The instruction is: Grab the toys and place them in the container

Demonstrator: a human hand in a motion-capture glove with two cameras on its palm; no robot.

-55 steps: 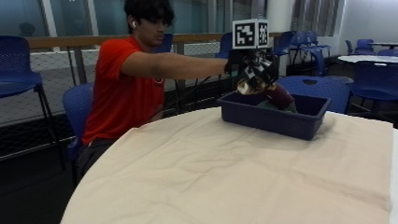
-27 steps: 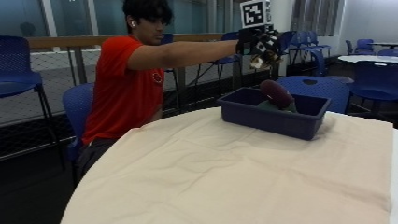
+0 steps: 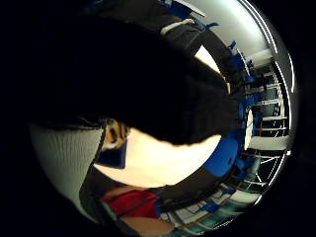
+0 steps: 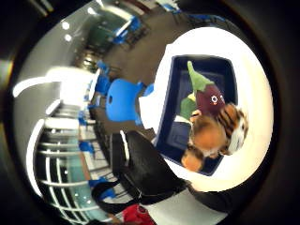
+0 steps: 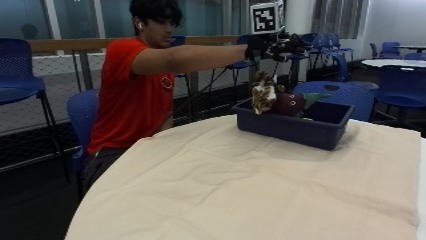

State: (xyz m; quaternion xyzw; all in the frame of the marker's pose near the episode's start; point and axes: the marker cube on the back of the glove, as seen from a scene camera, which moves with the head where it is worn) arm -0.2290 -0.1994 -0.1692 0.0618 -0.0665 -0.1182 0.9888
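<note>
In the outside view my gloved right hand (image 5: 276, 47) hangs at the end of an outstretched arm, well above the dark blue container (image 5: 293, 127). Its fingers are relaxed and hold nothing. The container stands on the far side of the round, cream-covered table (image 5: 253, 190). Inside it a striped tiger plush (image 5: 264, 95) leans at the near-left corner, beside a purple eggplant plush (image 5: 291, 103) with a green stem. The thumb side palm view looks down on the container (image 4: 171, 98) with the eggplant plush (image 4: 209, 99), the tiger plush (image 4: 225, 129) and a green toy (image 4: 187, 108) in it.
A blue chair (image 5: 343, 92) stands just behind the container, and another blue chair (image 5: 20, 65) is at the far left. The person sits on a blue chair (image 5: 80, 115) at the table's far-left edge. More chairs and a white table (image 5: 393, 62) stand at the back right.
My hand has risen from just over the container to well above it. The tiger plush, not seen in the container before, now leans in its near-left corner.
</note>
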